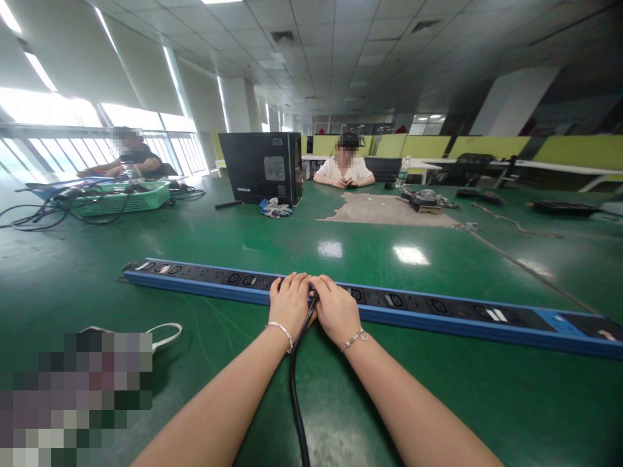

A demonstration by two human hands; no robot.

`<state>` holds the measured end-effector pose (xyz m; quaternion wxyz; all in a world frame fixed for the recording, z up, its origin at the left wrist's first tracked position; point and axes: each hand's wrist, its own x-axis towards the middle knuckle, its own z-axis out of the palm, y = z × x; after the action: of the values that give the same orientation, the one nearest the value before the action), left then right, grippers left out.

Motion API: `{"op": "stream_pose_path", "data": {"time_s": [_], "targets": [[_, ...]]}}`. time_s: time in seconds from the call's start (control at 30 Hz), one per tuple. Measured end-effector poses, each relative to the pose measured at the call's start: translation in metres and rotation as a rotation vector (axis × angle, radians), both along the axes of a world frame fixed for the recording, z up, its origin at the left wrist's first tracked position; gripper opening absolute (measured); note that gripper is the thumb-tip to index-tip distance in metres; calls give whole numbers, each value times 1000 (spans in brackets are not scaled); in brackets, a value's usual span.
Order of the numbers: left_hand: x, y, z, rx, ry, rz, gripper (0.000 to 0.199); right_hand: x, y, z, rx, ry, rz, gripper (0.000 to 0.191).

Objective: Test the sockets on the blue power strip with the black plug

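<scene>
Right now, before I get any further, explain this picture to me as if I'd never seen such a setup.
There is no machine here: a person works with a bare left hand and a bare right hand. The single picture comes from a camera worn on that person's head, looking forward and down. On the shiny green tabletop lies a long blue-and-black power strip. The hands meet over it and seem to hold the upper end of a thick black cable between them; their grip hides that end. Farther back are a boxy black computer case, blue-and-white gloves and a green plastic basket.
</scene>
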<state>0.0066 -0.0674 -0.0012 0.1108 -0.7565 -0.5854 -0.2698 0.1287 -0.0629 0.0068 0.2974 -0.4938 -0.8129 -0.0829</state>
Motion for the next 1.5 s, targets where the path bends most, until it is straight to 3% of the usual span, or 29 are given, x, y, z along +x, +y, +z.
{"op": "stream_pose_path", "data": {"time_s": [0.3,0.6,0.7,0.8,0.97,1.17,1.5], "targets": [[1,-2,5,-37,-27,-6,37,1,0,0,0,33,6,34],[1,1,2,-39,-4,14,45,8,2,1,-17,389,47,32],[0,1,2,-48,7,13,54,36,3,9,-30,501,-3,30],[-1,2,1,-65,13,12,63,80,2,12,-139,501,-42,30],[-1,3,1,-69,15,12,65,130,-1,5,-217,579,-32,35],[-1,4,0,-68,22,15,66,128,-2,0,-204,505,-20,34],[-1,4,0,-83,19,19,65,119,-6,10,-142,265,-76,33]]}}
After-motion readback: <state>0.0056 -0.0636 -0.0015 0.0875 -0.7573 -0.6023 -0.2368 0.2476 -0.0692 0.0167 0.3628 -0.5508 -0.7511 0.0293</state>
